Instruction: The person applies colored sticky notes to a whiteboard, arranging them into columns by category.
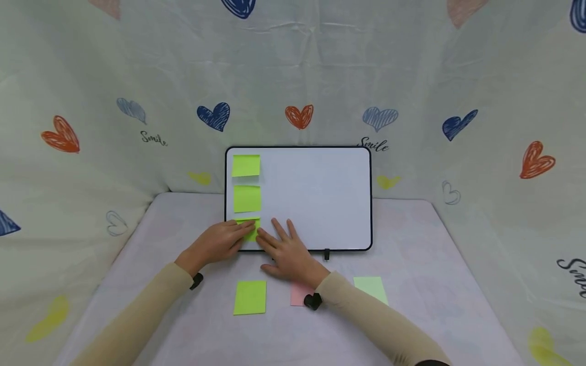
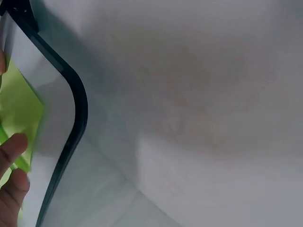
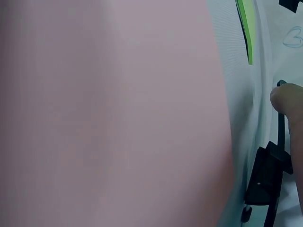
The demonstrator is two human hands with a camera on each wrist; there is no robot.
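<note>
A whiteboard (image 1: 316, 198) with a black frame stands propped at the back of the table. Down its left side run three yellow-green sticky notes: a top note (image 1: 246, 166), a middle note (image 1: 247, 199) and a bottom note (image 1: 252, 236). My left hand (image 1: 218, 243) lays its fingers across the bottom note from the left, partly covering it. In the left wrist view, fingertips (image 2: 17, 144) rest on that note. From the right, my right hand (image 1: 289, 254) spreads its fingers over the board's lower part, one fingertip at the note's right edge.
On the table in front lie a yellow-green note pad (image 1: 250, 298), a pink one (image 1: 298, 295) partly under my right wrist, and a pale green one (image 1: 370, 288) partly behind the forearm. Small black feet (image 1: 326, 254) support the board. A heart-patterned cloth (image 1: 320, 76) hangs behind.
</note>
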